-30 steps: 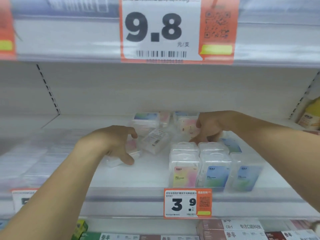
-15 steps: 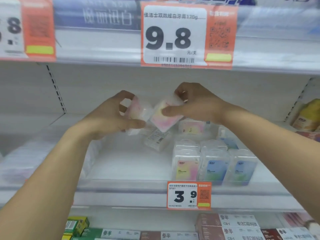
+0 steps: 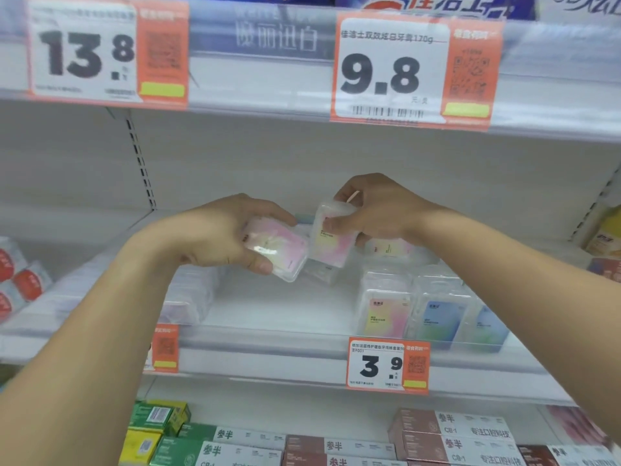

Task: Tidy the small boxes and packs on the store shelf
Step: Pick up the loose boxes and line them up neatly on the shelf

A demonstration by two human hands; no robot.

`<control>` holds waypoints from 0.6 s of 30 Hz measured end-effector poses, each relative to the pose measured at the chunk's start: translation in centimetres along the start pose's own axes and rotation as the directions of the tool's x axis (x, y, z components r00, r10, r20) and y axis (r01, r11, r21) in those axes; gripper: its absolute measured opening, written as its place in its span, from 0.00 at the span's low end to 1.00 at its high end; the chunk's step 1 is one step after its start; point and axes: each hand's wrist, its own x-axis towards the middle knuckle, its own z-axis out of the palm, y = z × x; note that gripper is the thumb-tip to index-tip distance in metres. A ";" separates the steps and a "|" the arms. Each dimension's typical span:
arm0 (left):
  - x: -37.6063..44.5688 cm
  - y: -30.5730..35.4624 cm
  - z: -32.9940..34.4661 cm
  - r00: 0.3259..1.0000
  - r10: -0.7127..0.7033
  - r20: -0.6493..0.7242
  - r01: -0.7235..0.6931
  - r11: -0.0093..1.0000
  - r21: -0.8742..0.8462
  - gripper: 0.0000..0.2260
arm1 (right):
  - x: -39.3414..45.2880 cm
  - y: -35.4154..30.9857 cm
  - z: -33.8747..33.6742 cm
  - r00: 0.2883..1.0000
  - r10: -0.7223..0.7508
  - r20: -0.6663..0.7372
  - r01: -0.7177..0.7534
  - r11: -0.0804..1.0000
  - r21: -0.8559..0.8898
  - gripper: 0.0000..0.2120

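Note:
My left hand grips a clear plastic box with a pink label, tilted and held above the shelf. My right hand holds a second pink-and-yellow box upright beside it, the two boxes nearly touching. Below on the white shelf stand more boxes: a pink-yellow one at the front, a blue one next to it, and another blue one further right. A loose box lies behind my right hand.
A 3.9 price tag hangs on the shelf's front rail. Above, the upper shelf edge carries a 9.8 tag and a 13.8 tag. Clear packs sit at left. Toothpaste cartons fill the shelf below.
Both hands lifted a box each off the shelf and brought them together in the air. My view has tilted upward.

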 end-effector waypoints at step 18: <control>-1.1 0.9 8.3 0.965 -0.013 -0.263 -0.121 0.865 -0.488 0.25 | -1.7 0.2 0.6 0.964 -0.010 -0.267 0.052 0.987 0.153 0.18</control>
